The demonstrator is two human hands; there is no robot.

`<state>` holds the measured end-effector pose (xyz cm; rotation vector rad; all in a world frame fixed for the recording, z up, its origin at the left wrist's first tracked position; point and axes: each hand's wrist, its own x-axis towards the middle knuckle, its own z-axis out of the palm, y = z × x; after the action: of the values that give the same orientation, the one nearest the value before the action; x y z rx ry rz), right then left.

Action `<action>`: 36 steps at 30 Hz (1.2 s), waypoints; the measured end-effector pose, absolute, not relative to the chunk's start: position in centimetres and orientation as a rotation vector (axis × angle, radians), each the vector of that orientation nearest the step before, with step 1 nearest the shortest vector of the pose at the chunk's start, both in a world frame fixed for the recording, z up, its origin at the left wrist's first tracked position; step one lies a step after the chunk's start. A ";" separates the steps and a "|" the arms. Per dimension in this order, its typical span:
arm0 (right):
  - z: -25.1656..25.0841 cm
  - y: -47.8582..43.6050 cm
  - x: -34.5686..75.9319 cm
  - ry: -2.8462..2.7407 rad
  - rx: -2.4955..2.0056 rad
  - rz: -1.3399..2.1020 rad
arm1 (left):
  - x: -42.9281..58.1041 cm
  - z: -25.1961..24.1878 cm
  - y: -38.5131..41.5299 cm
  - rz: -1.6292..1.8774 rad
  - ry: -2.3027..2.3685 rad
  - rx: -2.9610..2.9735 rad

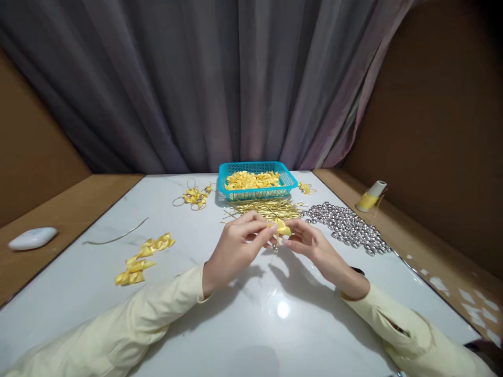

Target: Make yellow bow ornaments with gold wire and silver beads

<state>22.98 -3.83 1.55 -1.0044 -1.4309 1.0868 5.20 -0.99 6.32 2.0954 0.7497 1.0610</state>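
Above the middle of the white table, a yellow satin ribbon bow (282,227) is pinched between my two hands. My left hand (238,243) has its thumb and fingers closed on the bow's left side. From the right, my right hand (316,246) holds the bow's edge with bent fingers. A small silver bead (275,248) hangs just below the bow, between the fingertips. Part of the bow and the inner fingers are hidden. Beyond my hands lies a pile of gold wire ties (271,208).
A turquoise basket (257,196) of yellow ribbon pieces stands at the back. Silver beads (349,225) spread at right, near a yellow thread spool (370,197). At left lie ribbon bows (135,272), a bent wire (121,236), looped bows (195,197) and a white object (32,239).
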 end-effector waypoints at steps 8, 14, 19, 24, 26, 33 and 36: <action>1.3 -5.2 21.5 -1.602 -1.091 0.528 | 5.3 6.1 -0.9 1.063 0.749 2.024; 1.0 -4.9 21.3 -1.525 -0.969 0.828 | 5.2 6.1 -0.8 1.078 0.766 2.028; 1.2 -4.5 21.9 -1.284 -0.751 1.304 | 5.2 6.0 -0.5 1.087 0.779 2.036; 1.4 -4.1 22.2 -1.121 -0.613 1.589 | 5.0 6.0 -0.4 1.094 0.842 2.111; 1.5 -4.1 22.3 -1.065 -0.623 1.647 | 5.0 6.1 -0.3 1.108 0.865 2.147; 1.6 -4.3 22.7 -1.198 -0.823 1.413 | 4.8 6.7 0.0 1.106 0.951 2.167; 1.3 -4.1 22.8 -1.294 -0.890 1.237 | 4.8 6.9 0.1 1.052 0.962 2.127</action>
<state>22.83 -4.11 1.32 -0.8901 -1.2936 1.2371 4.84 0.07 6.87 2.1270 0.9616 1.0520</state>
